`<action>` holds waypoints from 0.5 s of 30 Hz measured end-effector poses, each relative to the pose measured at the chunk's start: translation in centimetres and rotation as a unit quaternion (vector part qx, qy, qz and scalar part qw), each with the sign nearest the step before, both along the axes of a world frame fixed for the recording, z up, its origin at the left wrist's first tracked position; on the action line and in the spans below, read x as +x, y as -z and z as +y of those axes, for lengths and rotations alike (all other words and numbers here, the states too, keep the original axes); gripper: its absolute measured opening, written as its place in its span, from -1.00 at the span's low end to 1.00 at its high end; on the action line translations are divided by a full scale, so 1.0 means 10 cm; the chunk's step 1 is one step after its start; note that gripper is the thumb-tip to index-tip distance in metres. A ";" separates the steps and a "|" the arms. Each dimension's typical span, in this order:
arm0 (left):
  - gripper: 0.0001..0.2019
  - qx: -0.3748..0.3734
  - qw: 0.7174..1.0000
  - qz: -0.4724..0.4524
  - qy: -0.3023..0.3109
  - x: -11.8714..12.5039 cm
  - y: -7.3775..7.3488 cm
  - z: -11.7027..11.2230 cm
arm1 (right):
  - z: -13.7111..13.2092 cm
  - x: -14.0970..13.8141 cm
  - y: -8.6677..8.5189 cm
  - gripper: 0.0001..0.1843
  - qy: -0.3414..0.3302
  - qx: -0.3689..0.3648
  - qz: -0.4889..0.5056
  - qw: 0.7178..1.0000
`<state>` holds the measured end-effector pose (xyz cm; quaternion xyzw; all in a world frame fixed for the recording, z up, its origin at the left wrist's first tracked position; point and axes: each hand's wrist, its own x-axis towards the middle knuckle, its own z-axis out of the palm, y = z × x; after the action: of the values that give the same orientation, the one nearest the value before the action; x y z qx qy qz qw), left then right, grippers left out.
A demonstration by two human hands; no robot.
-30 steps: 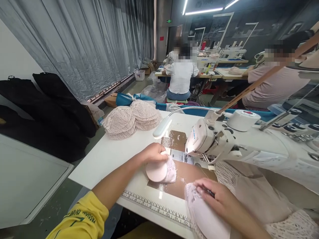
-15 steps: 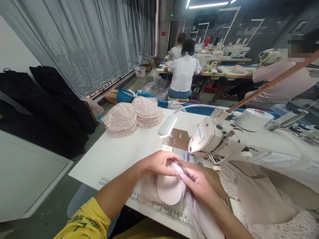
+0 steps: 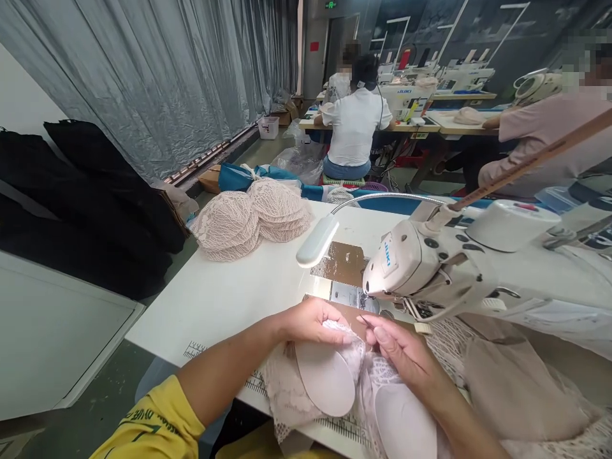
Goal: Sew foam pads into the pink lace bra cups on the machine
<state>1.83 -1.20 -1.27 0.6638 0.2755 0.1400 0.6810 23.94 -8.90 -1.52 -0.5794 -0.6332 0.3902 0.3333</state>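
Observation:
My left hand (image 3: 318,322) is closed on the upper edge of a pale pink lace bra (image 3: 354,366), thumb on top. One smooth oval cup (image 3: 327,379) hangs below that hand, and a second cup (image 3: 406,417) lies under my right forearm. In my right hand (image 3: 394,341) is a slim dark metal tool that looks like thread snips (image 3: 366,321); most of it is hidden by the fingers. Its tip points left, just apart from the lace edge. Right beyond my hands stands the white sewing machine head (image 3: 394,264).
Stacked lace cups (image 3: 229,226) sit at the table's far left. A lamp (image 3: 318,241) on a bent neck hangs over the machine plate. More lace and mesh fabric (image 3: 516,389) lies right, under the machine arm. Co-workers (image 3: 354,121) sit at machines beyond.
My hands have moved apart; the right one has shifted right with the tool, away from the lace edge. The bra has opened out, showing more of both cups. The view has tilted slightly.

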 end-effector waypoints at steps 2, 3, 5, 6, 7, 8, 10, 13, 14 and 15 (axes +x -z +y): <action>-0.62 -0.019 1.000 -0.011 0.000 0.01 -0.01 0.00 | 0.00 0.00 -0.03 -0.50 -0.015 -0.033 0.026 0.999; -0.62 -0.024 1.000 -0.017 0.001 0.01 -0.01 0.00 | 0.00 0.00 -0.05 -0.51 -0.013 -0.047 0.044 0.998; -0.61 -0.026 0.999 -0.027 0.001 0.01 -0.02 0.00 | 0.00 -0.03 -0.09 -0.55 -0.003 -0.060 0.073 0.995; -0.62 -0.026 0.999 -0.027 0.001 0.02 -0.02 -0.01 | 0.00 -0.05 -0.11 -0.57 -0.009 -0.064 0.080 0.995; -0.63 -0.027 0.999 -0.025 0.003 0.02 -0.03 -0.01 | 0.00 -0.07 -0.13 -0.60 -0.020 -0.068 0.080 0.994; -0.63 -0.029 0.999 -0.020 0.004 0.02 -0.04 -0.01 | 0.01 -0.09 -0.14 -0.63 -0.030 -0.069 0.072 0.995; -0.62 -0.039 0.999 -0.009 0.007 0.03 -0.06 -0.02 | 0.02 -0.11 -0.18 -0.68 -0.052 -0.069 0.048 0.995; -0.63 -0.055 0.998 -0.005 0.006 0.04 -0.09 -0.02 | 0.04 -0.13 -0.22 -0.73 -0.088 -0.069 0.021 0.994; -0.64 -0.059 0.998 -0.009 0.006 0.04 -0.10 -0.02 | 0.04 -0.13 -0.23 -0.74 -0.097 -0.068 0.015 0.993; -0.65 -0.064 0.998 -0.013 0.008 0.04 -0.10 -0.02 | 0.05 -0.14 -0.24 -0.75 -0.101 -0.067 0.009 0.993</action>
<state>2.23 -1.43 -0.27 0.6191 0.2699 0.1257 0.7267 22.57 -8.44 0.83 -0.5301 -0.6575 0.4689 0.2586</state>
